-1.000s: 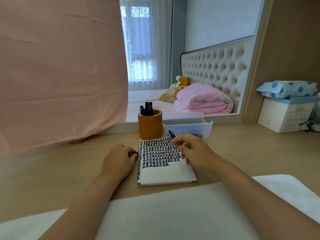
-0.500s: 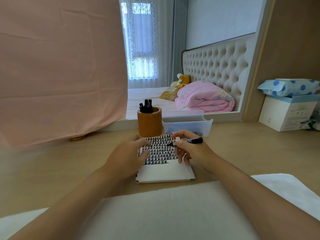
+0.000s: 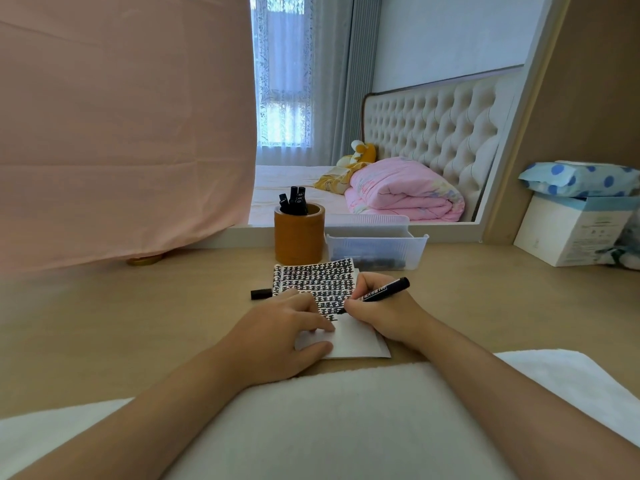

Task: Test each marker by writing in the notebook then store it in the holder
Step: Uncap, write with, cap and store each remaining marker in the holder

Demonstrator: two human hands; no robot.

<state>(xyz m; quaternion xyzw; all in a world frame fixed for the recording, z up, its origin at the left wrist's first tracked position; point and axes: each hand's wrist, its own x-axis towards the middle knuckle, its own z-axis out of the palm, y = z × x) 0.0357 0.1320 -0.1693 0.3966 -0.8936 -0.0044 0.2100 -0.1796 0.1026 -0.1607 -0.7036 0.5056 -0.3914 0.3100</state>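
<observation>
Notebook point(image 3: 356, 339) on wooden desk point(image 3: 138, 323); bed point(image 3: 270, 178) behind.

The small notebook point(image 3: 325, 289), bound along its left edge, lies open flat on the worktop, its upper part packed with rows of thick black marks and its lower part blank white. An uncapped black marker point(image 3: 384, 291) with a white label, pinched in the right hand point(image 3: 384, 317), slants with its tip on the page and its tail toward 2 o'clock, while a short black cap point(image 3: 261, 293) lies at the notebook's 9 o'clock. At the notebook's 12 o'clock the round brown holder point(image 3: 299, 237) stands upright with several black markers point(image 3: 294, 199) in it.
</observation>
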